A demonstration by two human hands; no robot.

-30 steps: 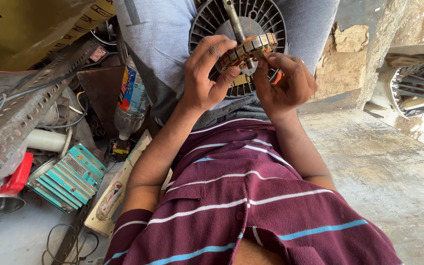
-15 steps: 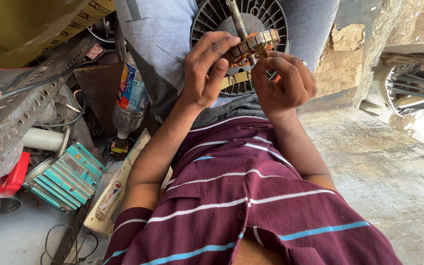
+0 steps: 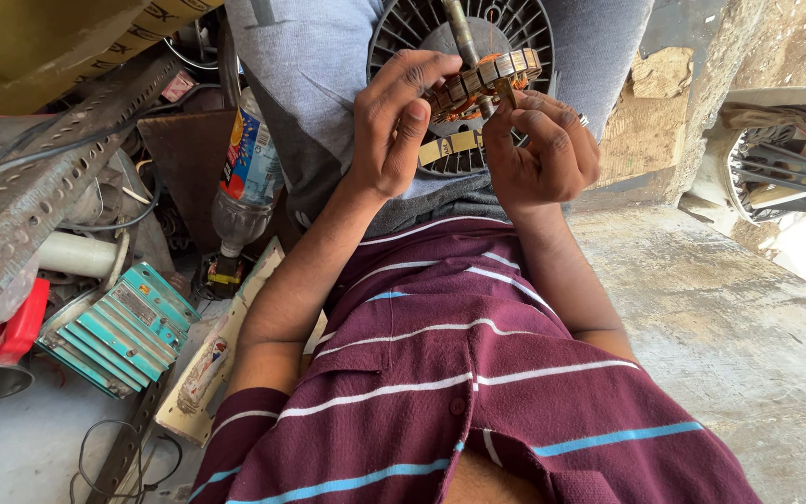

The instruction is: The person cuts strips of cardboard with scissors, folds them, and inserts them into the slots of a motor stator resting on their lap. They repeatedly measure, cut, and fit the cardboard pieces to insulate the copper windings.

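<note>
Both hands raised over fan housing: left hand grip curled shut on wound stator ring; right hand pinches its rim, maybe a wire.

Bottle: left, neck down, with a blue, red and yellow label.
Packet: flat, cream-coloured, lower left.
Board: yellow, top left, dark lettering.

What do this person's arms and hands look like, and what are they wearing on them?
Both arms are bare from above the elbow down, with no gloves or watch. The left hand and right hand are uncovered; whether a finger of the right hand carries a ring is unclear. Short sleeves belong to a maroon polo shirt with thin white and light blue stripes.
</note>
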